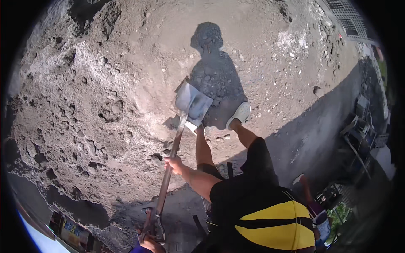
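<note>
A long-handled shovel slants across the ground in front of me, its square grey metal blade (184, 101) over my left shoe and hiding part of it. The blade looks mostly bare, with some dusty patches. My right hand (174, 164) is closed around the middle of the brownish shaft (163, 189). At the lower edge my left hand (151, 243) is wrapped on the shovel's forked end grip (154, 227); part of that hand is out of view. Pale clogs (241, 113) are on my feet, planted on dusty ground.
Loose, rubbly earth (93, 109) rises to the left and ahead. A dark mesh panel (348, 19) stands at the far right. Metal equipment (358, 130) sits in shade at the right. Part of another person (307, 189) appears at the lower right.
</note>
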`<move>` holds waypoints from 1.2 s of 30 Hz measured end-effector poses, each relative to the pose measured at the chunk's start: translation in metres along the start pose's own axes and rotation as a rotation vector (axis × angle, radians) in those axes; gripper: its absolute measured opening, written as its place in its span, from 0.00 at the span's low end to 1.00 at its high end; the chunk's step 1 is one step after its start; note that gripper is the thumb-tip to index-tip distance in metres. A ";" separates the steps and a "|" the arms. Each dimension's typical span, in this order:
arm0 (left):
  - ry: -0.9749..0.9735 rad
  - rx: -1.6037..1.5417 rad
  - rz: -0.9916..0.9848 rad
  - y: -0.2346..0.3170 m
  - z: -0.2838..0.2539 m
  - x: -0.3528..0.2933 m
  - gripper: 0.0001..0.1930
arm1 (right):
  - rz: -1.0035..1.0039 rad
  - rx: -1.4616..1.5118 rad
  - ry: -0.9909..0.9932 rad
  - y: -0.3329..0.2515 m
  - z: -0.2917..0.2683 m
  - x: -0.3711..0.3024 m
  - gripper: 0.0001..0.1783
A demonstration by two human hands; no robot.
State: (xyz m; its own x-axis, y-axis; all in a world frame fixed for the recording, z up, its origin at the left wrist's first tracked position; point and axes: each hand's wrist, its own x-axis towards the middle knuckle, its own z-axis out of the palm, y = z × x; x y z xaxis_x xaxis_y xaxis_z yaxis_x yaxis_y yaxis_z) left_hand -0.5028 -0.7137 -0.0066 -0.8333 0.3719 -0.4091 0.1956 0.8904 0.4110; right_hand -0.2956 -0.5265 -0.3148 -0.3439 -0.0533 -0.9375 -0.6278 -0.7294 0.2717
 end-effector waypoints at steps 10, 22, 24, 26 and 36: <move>-0.303 -0.371 -0.021 0.089 0.367 0.100 0.09 | -0.496 0.077 0.181 -0.314 -0.076 0.131 0.07; -0.431 -0.336 0.399 0.186 0.347 0.037 0.09 | -0.614 0.407 -0.049 -0.348 -0.118 0.000 0.07; -0.492 -0.287 0.508 0.220 0.322 0.040 0.09 | -0.645 0.556 -0.103 -0.334 -0.119 -0.034 0.07; -0.586 -0.215 0.690 0.263 0.313 0.025 0.08 | -0.663 0.679 -0.159 -0.324 -0.133 -0.067 0.08; -1.486 0.063 1.836 0.328 0.305 -0.170 0.12 | -0.976 1.513 -0.042 -0.120 -0.382 -0.186 0.09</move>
State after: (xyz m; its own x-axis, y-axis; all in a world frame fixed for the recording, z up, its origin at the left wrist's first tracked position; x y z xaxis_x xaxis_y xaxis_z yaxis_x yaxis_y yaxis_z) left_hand -0.1389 -0.4043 -0.0509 0.9401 0.3211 0.1147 0.0486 -0.4594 0.8869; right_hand 0.1108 -0.6894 -0.2558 0.5009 0.0026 -0.8655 -0.6126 0.7075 -0.3524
